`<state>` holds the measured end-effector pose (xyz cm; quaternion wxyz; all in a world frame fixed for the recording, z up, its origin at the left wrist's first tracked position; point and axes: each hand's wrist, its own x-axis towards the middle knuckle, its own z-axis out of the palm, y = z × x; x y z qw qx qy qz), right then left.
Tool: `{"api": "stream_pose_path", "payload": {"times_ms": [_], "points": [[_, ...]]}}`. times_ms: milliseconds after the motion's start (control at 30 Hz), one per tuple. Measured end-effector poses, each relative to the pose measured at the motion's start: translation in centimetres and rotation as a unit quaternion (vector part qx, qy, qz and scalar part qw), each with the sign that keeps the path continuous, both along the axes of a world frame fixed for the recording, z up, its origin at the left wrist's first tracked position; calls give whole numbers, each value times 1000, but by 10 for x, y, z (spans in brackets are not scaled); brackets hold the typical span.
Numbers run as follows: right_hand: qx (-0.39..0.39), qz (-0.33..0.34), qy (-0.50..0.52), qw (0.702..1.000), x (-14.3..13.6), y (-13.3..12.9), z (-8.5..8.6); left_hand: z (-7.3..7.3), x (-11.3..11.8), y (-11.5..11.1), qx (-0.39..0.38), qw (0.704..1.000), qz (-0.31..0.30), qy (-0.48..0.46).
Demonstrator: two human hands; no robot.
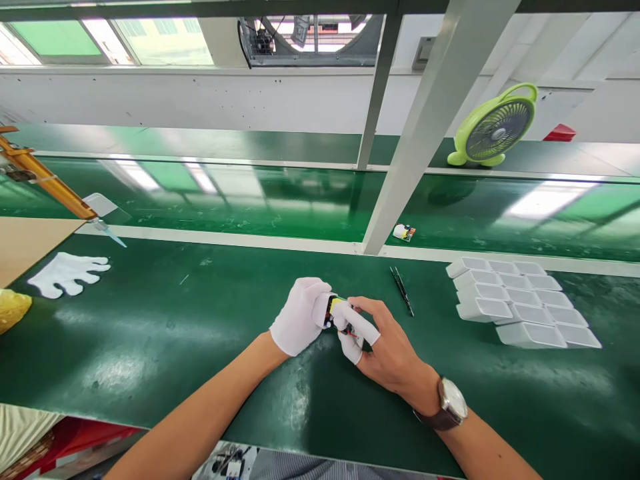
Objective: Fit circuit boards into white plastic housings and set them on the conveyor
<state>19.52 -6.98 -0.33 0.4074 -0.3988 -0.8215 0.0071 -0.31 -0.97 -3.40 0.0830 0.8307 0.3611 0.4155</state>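
Note:
My left hand (301, 316), in a white glove, is closed around a small electronic part (331, 311) with yellow and black surfaces. White covers sit on some fingers of my right hand (383, 340), which pinches the same part from the right; its wrist wears a watch. Both hands meet just above the green table (175, 373). The fingers hide much of the part. Black tweezers (402, 291) lie on the table beyond my right hand.
Clear plastic trays (520, 303) stand at the right. A white glove (70, 273) lies at the left, near an orange dispenser (55, 187). A slanted white post (415, 133) rises behind the tweezers. Beyond are a small packet-like item (403, 232) and a green fan (497, 130).

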Motion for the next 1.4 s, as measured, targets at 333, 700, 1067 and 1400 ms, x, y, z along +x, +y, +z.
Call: {"api": "stream_pose_path", "payload": {"times_ms": [333, 700, 1067, 1400], "points": [[-10, -3, -22, 1000, 2, 1, -1, -2, 1, -1, 1, 1000, 19, -8], [-11, 19, -2, 1000, 2, 2, 1, -4, 4, -2, 18, 999, 28, 7], [-29, 48, 19, 998, 11, 9, 3, -4, 6, 2, -29, 999, 42, 16], [-58, 42, -6, 997, 5, 7, -3, 5, 15, -2, -65, 997, -6, 36]]}}
